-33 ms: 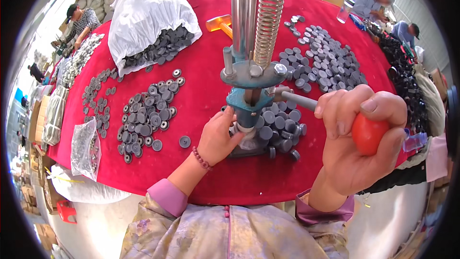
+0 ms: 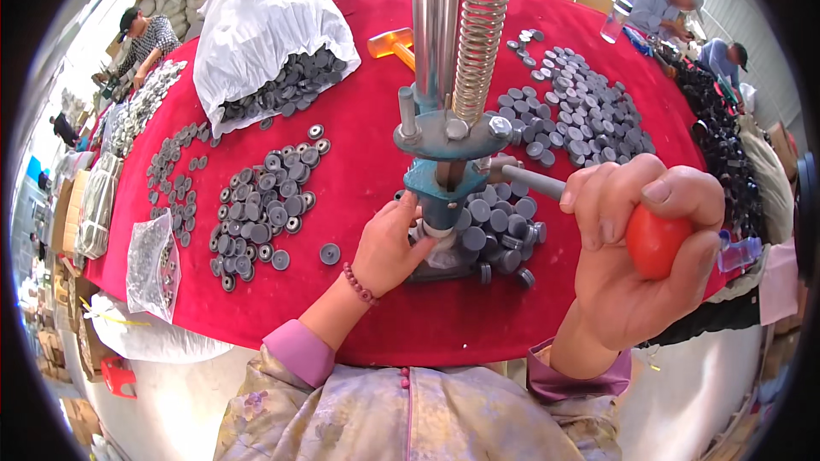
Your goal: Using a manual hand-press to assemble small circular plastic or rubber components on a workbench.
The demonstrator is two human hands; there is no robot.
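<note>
Tablecloth [image 2: 410, 324] bearing a lever press [image 2: 453, 145]

The press is standing on the red tablecloth. The left hand [image 2: 383, 249] is resting at the press's lower end, grasp impossible to tell. The right hand [image 2: 611, 277] is clenching a red knob [image 2: 656, 243]. Grey discs [image 2: 258, 230] are lying on both sides.

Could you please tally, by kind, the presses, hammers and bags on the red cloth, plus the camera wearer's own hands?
Press: 1
Hammer: 1
Bags: 2 (white sack, clear plastic bag)
Hands: 2 (left hand, right hand)
Total: 6
The grey discs overlap too much to count.
</note>
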